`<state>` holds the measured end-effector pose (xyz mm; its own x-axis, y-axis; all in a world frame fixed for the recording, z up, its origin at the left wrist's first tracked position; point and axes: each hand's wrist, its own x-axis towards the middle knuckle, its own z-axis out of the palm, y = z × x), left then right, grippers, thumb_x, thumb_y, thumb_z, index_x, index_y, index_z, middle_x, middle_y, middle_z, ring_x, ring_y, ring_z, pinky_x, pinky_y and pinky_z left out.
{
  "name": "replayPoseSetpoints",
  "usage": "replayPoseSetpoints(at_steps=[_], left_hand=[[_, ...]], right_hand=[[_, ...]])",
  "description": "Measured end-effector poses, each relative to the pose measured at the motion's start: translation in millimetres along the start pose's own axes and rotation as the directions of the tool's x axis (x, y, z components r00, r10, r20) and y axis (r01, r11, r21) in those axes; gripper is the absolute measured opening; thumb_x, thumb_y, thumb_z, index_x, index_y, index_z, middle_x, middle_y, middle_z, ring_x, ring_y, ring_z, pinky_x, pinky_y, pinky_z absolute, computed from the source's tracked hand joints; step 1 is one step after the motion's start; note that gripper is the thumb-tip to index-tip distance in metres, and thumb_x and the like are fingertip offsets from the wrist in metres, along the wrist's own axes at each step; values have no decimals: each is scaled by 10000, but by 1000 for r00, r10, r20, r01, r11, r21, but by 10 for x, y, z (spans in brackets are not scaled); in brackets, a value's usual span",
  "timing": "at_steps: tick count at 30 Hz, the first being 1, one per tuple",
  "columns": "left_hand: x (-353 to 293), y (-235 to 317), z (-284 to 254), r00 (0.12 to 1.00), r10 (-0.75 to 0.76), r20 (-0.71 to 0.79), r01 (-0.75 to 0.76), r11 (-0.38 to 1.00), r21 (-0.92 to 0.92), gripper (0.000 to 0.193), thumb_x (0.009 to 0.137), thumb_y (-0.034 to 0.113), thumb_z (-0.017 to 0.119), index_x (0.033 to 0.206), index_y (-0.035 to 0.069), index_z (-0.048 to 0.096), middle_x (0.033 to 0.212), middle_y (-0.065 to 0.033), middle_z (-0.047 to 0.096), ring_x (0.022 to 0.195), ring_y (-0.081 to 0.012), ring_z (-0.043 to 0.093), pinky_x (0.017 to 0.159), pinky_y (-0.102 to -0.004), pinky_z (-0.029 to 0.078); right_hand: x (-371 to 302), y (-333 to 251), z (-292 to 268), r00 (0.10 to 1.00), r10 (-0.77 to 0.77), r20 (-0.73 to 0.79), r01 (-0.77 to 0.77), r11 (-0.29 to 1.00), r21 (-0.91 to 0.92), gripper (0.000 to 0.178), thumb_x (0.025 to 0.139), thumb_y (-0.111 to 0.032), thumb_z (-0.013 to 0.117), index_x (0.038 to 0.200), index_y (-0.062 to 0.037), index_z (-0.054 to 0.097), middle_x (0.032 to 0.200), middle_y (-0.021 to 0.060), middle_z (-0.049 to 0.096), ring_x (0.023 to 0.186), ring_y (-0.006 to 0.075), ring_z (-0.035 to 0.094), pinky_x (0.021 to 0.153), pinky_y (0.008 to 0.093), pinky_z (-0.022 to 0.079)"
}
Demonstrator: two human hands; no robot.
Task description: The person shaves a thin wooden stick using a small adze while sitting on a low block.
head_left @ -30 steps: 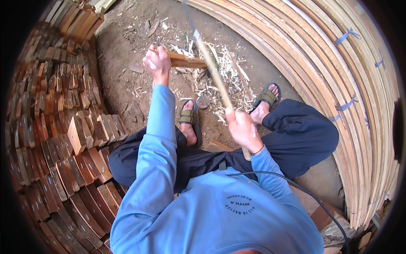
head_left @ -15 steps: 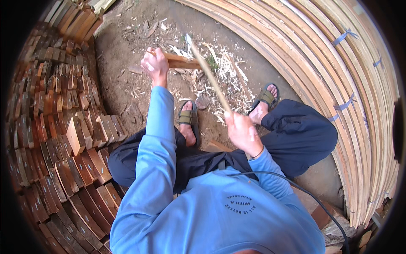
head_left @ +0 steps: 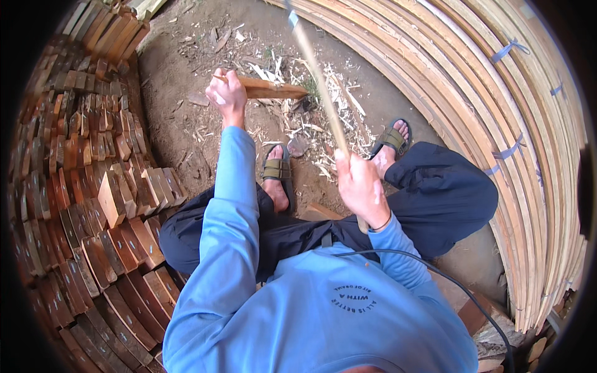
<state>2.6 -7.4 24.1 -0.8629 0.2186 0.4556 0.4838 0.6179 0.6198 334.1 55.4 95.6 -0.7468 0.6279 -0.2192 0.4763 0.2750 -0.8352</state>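
Observation:
My left hand [head_left: 226, 96] is closed round the end of a short reddish-brown piece of wood [head_left: 270, 89], which lies sideways and tapers to the right. In my right hand [head_left: 363, 188] is the pale wooden handle [head_left: 321, 81] of a long tool. That handle slants up and away, above and right of the wood, and does not touch it. A light bluish band [head_left: 293, 20] shows near its far end. The tool's head is cut off by the top edge, so I cannot make out its kind.
Pale wood shavings [head_left: 348, 118] litter the dirt floor round the wood. My sandalled feet [head_left: 277, 177] stand close by. Stacked boards [head_left: 93, 186] rise at left; long tied planks [head_left: 448, 81] curve along the right. A black cable [head_left: 448, 280] crosses my right side.
The tool has swung up and away from the wood, its far end now at the top edge. My right hand has shifted slightly right. My left hand keeps its hold on the wood.

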Motion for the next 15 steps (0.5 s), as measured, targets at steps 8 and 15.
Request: replayPoseSetpoints(at_steps=[8,15], left_hand=[[66,73,59,999,38,-39,-39,999,-31,277,832,211,520,721,-34,585,706,-293,622,673,-460,633,657,-509,477],[-40,101,26,999,7,-31,-7,1000,-11,270,829,202,516,700,-30,563,709,-281,609,665,-462,610,642,-512,453]], right_hand=[[23,718,406,977,38,211,21,963,-270,333,988,-220,519,829,58,611,687,295,596,696,471,626,644,527,483],[-38,-81,74,998,-53,-21,54,998,39,337,1017,-232,504,854,48,595,635,259,570,622,446,607,573,512,439]])
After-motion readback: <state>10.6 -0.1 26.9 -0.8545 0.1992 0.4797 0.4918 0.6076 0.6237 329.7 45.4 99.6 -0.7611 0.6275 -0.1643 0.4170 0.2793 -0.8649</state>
